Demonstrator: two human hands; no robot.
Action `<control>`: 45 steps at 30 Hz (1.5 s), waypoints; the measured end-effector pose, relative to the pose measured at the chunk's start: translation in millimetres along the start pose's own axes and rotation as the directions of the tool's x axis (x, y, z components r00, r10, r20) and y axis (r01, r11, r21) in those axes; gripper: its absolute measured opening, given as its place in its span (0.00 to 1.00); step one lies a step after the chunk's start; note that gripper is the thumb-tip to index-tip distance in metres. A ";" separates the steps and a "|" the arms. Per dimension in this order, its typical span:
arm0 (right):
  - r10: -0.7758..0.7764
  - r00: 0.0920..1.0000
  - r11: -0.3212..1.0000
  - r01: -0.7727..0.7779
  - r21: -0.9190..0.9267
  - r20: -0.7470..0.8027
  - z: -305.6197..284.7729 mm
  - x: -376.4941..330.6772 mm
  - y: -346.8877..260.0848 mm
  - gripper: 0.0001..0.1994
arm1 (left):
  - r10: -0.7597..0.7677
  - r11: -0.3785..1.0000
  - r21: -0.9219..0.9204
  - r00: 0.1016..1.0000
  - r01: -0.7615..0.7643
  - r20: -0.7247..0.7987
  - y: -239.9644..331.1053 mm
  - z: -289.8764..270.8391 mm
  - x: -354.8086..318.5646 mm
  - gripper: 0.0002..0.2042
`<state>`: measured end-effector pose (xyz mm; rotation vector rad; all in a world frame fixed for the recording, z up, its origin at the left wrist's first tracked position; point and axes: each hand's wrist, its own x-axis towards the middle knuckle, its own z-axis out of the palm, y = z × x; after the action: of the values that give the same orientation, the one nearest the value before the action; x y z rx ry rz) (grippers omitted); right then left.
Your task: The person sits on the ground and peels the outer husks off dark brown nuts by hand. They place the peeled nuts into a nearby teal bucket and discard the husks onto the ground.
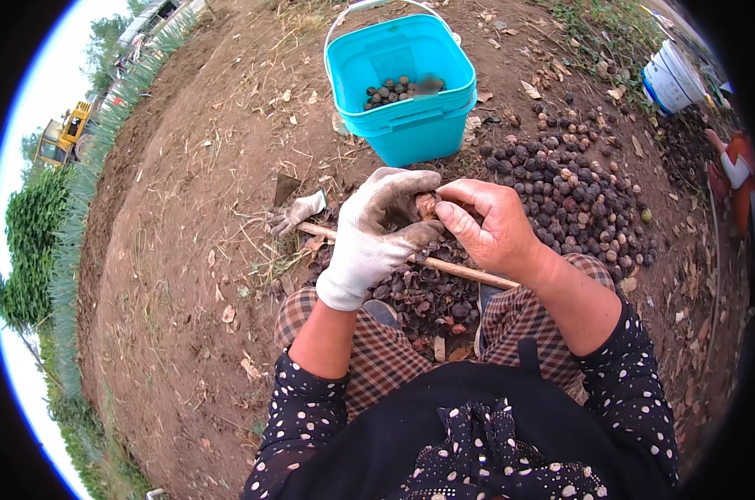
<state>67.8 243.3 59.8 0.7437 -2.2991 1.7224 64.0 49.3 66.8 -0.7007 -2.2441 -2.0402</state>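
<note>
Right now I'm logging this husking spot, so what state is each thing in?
Left hand: gloved, gripping a small brown nut.
Right hand: bare, fingers pinching the same nut.
Turquoise bucket: upright, open, a few dark nuts at the bottom.
Pile of dark nuts: loose on the soil.
Spare glove: lying on the ground.
Wooden stick: lying flat under the hands.
White bucket: tilted, at the far right.

Turquoise square plastic bucket (pixel 411 117) standing on bare soil (few dark nuts inside). White round plastic bucket (pixel 673 79) far right. Yellow machine (pixel 65 133) beyond green hedge (pixel 35 225).
</note>
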 end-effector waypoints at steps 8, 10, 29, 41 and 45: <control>-0.046 0.999 0.996 0.045 -0.073 -0.014 5.3 -2.9 6.3 0.06 | 0.073 0.953 0.291 0.996 -0.087 0.058 4.4 -3.4 -0.2 0.19; -0.054 0.997 0.994 0.049 -0.095 -0.051 6.6 -2.1 4.1 0.06 | 0.077 0.958 0.272 0.995 -0.092 0.066 2.3 -4.0 -0.5 0.18; 0.047 0.999 0.997 -0.049 0.063 0.027 2.7 2.2 -6.3 0.13 | -0.023 0.956 -0.292 0.999 0.013 -0.031 -5.2 2.6 -4.3 0.21; 0.189 0.981 0.958 -0.178 0.226 -0.031 7.1 -0.6 -6.1 0.09 | 0.042 0.903 -0.427 0.999 -0.037 0.001 -11.5 4.4 -5.3 0.21; 0.206 0.978 0.924 -0.187 0.333 -0.022 2.8 -1.3 -4.2 0.08 | -0.068 0.879 -0.473 0.997 0.049 -0.023 -10.7 4.4 -1.9 0.23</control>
<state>71.4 240.3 62.0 0.5176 -2.1348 2.2250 63.3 52.5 55.5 -0.6053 -1.7666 -2.6413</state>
